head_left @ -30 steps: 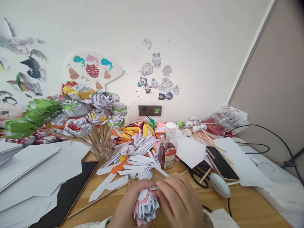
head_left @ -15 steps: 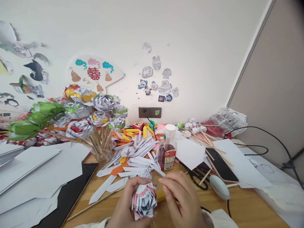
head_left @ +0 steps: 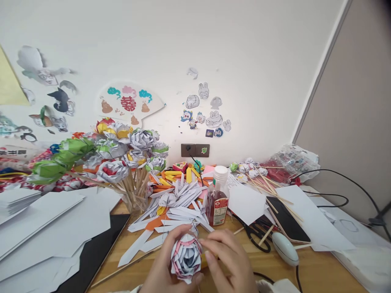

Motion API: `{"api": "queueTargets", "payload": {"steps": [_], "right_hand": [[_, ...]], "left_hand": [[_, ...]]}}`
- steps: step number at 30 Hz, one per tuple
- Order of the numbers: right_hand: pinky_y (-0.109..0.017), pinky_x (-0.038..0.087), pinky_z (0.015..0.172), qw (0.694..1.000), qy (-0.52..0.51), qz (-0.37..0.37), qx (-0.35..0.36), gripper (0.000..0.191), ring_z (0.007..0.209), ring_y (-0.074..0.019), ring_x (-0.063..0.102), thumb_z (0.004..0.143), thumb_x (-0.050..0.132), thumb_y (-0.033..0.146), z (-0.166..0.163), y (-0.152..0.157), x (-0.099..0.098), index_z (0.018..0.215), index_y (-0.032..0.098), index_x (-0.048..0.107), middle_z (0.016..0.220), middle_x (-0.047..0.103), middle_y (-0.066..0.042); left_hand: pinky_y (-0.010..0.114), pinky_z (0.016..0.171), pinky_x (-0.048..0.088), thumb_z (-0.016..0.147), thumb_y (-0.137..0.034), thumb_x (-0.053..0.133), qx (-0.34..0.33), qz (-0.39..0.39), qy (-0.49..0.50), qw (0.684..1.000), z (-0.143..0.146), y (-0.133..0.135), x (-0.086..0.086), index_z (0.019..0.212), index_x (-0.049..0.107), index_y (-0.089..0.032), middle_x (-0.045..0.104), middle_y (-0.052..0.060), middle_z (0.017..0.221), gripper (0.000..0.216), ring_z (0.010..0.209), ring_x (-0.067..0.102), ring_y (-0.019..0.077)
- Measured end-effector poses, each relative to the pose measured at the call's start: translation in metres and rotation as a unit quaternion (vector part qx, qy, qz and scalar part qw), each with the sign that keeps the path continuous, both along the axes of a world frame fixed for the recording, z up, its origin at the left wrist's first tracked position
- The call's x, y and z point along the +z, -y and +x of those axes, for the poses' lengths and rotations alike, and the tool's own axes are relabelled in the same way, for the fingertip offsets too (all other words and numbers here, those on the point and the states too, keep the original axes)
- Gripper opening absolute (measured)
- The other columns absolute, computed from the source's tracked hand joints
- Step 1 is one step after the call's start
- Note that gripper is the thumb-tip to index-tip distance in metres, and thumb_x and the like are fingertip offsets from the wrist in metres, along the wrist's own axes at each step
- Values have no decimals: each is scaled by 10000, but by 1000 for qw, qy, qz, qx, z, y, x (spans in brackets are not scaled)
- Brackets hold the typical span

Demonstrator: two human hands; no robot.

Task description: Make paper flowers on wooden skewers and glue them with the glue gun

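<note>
A white and pink folded-paper flower [head_left: 186, 258] is in my left hand [head_left: 165, 260], whose fingers and thumb wrap round its sides, with the layered petals facing up. My right hand [head_left: 229, 260] is at the flower's right side, its curled fingertips against the petal edge. A small yellow thing [head_left: 204, 261] shows partly between my hands; its kind is hidden. Just beyond them lies a heap of folded white paper strips [head_left: 183, 213], with orange and yellow ones farther back. A bottle of red-brown liquid with a white cap [head_left: 218, 203] stands behind my right hand.
Paper flowers on sticks [head_left: 140, 140] stand in a clear container [head_left: 136, 201] at left. White sheets [head_left: 55, 232] lie in front of them. To the right are black scissors [head_left: 259, 240], a white mouse [head_left: 285, 248], a phone [head_left: 287, 219], thin wooden sticks [head_left: 269, 185] and cables.
The view has tilted up and shifted left. My right fingers have come closer, onto the flower's edge. The flower is turned slightly within my left hand.
</note>
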State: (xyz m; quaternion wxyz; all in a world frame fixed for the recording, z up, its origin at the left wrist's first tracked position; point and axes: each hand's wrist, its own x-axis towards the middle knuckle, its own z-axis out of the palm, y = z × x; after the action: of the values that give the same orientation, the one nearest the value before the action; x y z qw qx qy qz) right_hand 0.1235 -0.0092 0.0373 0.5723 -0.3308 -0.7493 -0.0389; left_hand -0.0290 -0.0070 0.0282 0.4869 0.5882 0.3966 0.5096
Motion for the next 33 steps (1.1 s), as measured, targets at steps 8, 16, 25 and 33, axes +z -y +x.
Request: {"api": "queueTargets", "payload": {"steps": [8, 16, 25, 33], "right_hand": [[-247, 473, 624, 995, 7, -78, 64, 181, 713, -138, 574, 902, 488, 260, 10, -5, 4, 839, 191, 643, 759, 599, -28], [-224, 453, 616, 988, 4, -142, 67, 109, 698, -129, 568, 858, 504, 161, 11, -7, 2, 803, 181, 597, 745, 587, -19], [-279, 445, 624, 995, 92, -31, -38, 108, 704, -166, 540, 862, 473, 113, 7, -1, -3, 822, 165, 560, 776, 591, -50], [-290, 444, 583, 983, 165, 16, -81, 226, 671, -169, 529, 907, 396, 121, 5, -1, 1, 790, 157, 586, 745, 613, -55]], "left_hand": [[232, 690, 515, 653, -63, 603, -77, 55, -111, 989, -3, -5, -7, 996, 509, -249, 579, -7, 899, 401, 786, 605, 155], [256, 809, 483, 637, 12, 530, -79, 110, -158, 978, -4, -3, -8, 1100, 457, -245, 582, 18, 1015, 535, 929, 598, 183], [216, 711, 482, 620, 34, 509, -28, 172, -237, 956, -4, -4, -9, 1068, 417, -268, 590, -27, 926, 549, 799, 607, 152], [252, 770, 477, 593, 56, 475, -29, 180, -275, 944, -7, -4, -10, 1082, 421, -253, 589, 4, 988, 581, 898, 599, 181]]}}
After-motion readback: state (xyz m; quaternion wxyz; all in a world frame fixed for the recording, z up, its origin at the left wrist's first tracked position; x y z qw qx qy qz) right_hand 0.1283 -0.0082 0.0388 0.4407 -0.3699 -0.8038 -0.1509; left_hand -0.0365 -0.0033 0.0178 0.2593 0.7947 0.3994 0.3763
